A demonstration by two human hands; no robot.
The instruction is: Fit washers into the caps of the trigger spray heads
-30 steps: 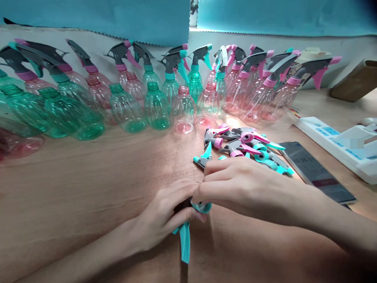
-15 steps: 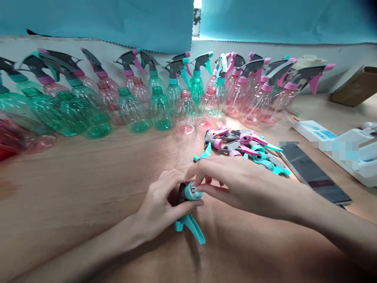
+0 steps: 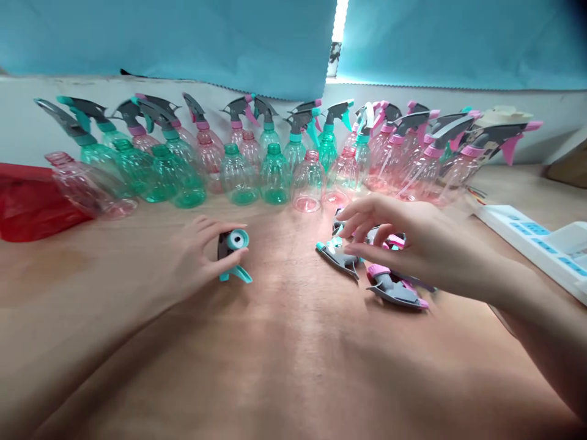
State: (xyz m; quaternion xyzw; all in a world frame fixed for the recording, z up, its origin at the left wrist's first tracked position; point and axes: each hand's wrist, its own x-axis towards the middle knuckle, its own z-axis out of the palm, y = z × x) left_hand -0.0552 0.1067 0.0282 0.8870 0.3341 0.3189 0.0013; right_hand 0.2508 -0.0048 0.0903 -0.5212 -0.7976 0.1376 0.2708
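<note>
My left hand (image 3: 197, 260) is closed round a grey spray trigger head with a teal cap and teal lever (image 3: 233, 252), held just above the wooden table (image 3: 275, 342). My right hand (image 3: 413, 241) hovers with fingers spread and slightly curled over a pile of loose trigger heads (image 3: 389, 287) in grey, pink and teal; it holds nothing. A grey and teal trigger head (image 3: 339, 256) lies right under its fingertips.
Rows of clear green and pink plastic bottles (image 3: 275, 177) stand along the back, some capped with trigger heads, some bare-necked. A red bag (image 3: 32, 208) lies at far left. A white power strip (image 3: 545, 244) sits at right. Blue cloth (image 3: 183, 43) hangs behind.
My hands have parted: the left carried the teal trigger head off to the left, the right let go and moved over the pile. The camera tilted up, and the phone left the view.
</note>
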